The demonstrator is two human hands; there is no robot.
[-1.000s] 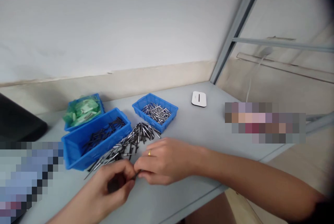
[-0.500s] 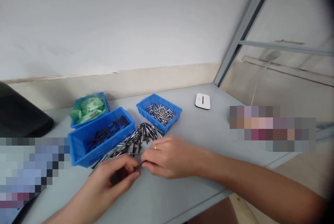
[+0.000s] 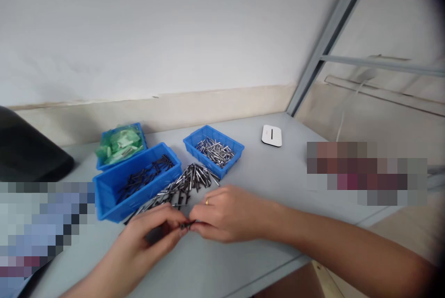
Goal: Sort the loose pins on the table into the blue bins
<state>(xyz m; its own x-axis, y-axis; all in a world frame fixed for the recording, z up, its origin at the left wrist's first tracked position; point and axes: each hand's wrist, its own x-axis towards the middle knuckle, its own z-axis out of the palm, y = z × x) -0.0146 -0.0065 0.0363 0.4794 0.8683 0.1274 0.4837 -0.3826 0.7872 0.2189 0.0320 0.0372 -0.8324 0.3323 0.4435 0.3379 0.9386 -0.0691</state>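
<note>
In front of the bins, my left hand (image 3: 149, 233) and my right hand (image 3: 225, 214) meet fingertip to fingertip. Both pinch a small dark metal part (image 3: 184, 226); fingers cover most of it, so its exact kind does not show. The right hand wears a ring. Just beyond the hands lies a loose pile of slim metal pins (image 3: 194, 177), some dark and some shiny. Behind the left hand, a long blue bin (image 3: 107, 210) holds dark slender pieces. A smaller blue bin (image 3: 233, 162) farther back contains shiny silver pins.
A third blue bin (image 3: 104, 166) with a green plastic bag (image 3: 123, 140) stands at the back left. A white flat device (image 3: 271, 136) rests near the wall. At far left is a black object (image 3: 28, 149); a metal frame post (image 3: 313, 61) rises at right.
The view has shifted slightly. Both hands stay together at about the same place, and the fingertips have moved a little on the dark part, which shows somewhat more now.
</note>
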